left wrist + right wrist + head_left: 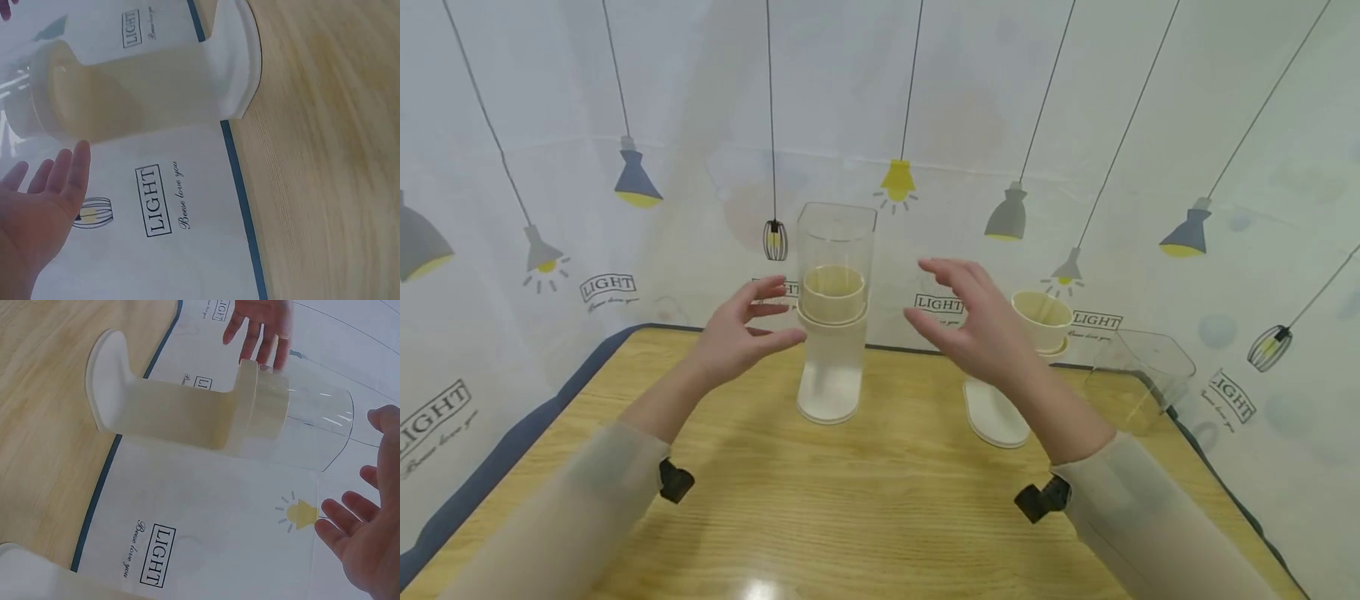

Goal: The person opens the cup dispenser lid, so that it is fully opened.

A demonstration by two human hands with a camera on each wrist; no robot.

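A cream stand (pixel 830 396) with a flat foot and a round ring stands upright on the table. A clear container (pixel 838 227) with a squarish rim sits on top of its ring. My left hand (pixel 737 335) is at the stand's left, fingers spread and thumb apart, its tips close to the ring (pixel 47 94); whether they touch it I cannot tell. My right hand (pixel 981 329) hovers in the air to the right of the container, fingers loosely bent and holding nothing. Behind my right forearm stands a second cream stand (pixel 996 414), partly hidden, with an uncovered ring (pixel 1043 321).
Another clear container (pixel 1150 367) is on the right of the wooden table (pixel 850 508), near its back right corner. A white cloth (pixel 700 100) printed with hanging lamps rises behind the table. A dark blue edge (pixel 580 375) borders the table.
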